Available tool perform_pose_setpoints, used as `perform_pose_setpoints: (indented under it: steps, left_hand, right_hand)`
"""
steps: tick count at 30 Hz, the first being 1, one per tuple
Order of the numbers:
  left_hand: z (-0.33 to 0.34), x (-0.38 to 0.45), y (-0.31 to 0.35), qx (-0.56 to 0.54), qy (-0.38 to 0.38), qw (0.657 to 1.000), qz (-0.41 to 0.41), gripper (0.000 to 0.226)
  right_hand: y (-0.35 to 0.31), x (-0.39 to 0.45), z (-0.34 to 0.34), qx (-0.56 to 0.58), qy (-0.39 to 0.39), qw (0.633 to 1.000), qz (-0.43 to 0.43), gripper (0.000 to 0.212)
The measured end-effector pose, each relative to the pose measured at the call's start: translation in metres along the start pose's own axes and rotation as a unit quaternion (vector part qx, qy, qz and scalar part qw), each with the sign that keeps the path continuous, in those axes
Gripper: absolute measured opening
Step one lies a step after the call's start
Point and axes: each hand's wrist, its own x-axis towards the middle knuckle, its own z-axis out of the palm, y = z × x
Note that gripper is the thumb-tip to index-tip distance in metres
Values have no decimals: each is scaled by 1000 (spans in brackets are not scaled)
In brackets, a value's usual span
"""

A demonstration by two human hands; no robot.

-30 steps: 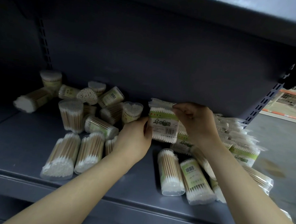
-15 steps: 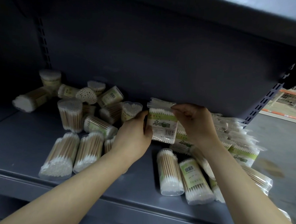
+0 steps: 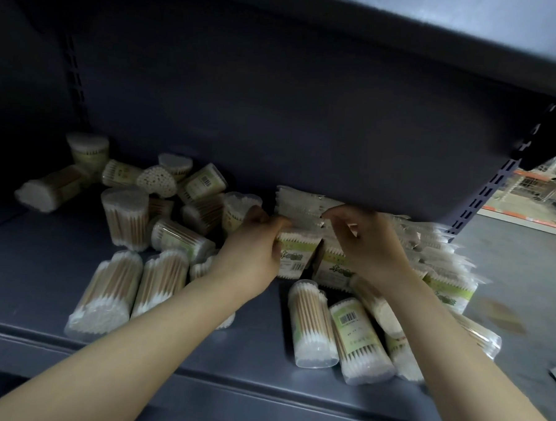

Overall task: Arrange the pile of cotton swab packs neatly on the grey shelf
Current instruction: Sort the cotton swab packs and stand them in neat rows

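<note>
Gripping: left hand pinches the flat pack by its left edge, fingers curled round it.
Right hand: fingers loosely bent just above the row of flat packs; whether they hold one, cannot tell.
Pack: upright on the shelf, between both hands' fingers.
Risk: released leaning, it may topple onto the tubs below the fingers.
Risk: a sideways nudge could collapse the row.

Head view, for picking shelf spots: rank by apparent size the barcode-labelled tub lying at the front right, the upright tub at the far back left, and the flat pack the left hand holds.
1. Barcode-labelled tub, largest, though nearest the camera.
2. Flat pack, partly hidden by the left hand, so unsure.
3. Upright tub, smallest, but farthest.
</note>
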Motion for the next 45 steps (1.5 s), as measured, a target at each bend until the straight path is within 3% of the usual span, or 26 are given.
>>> perform_pose_setpoints:
  steps: [7, 10, 13, 19, 28, 34, 45]
  left_hand:
    - [10, 4, -5, 86, -8, 996, 1, 32]
    - [18, 6, -7, 131, 47, 989, 55, 30]
    - [20, 9, -7, 170, 48, 980, 90, 38]
    - [28, 15, -6, 225, 77, 964, 117, 50]
    - [36, 19, -10, 224, 112, 960, 125, 49]
    - [41, 22, -10, 229, 131, 957, 123, 41]
    - [33, 21, -13, 207, 111, 966, 109, 51]
  right_hand:
    - [8, -1, -8, -78, -60, 993, 71, 40]
    - [9, -2, -10, -91, -108, 986, 93, 50]
    - [7, -3, -8, -104, -133, 981, 98, 57]
    - [6, -2, -7, -140, -167, 971, 96, 44]
    - [19, -1, -3, -145, -162, 973, 72, 62]
    - [19, -2, -5, -138, -163, 975, 61, 64]
    - [16, -3, -7, -92, -150, 983, 58, 62]
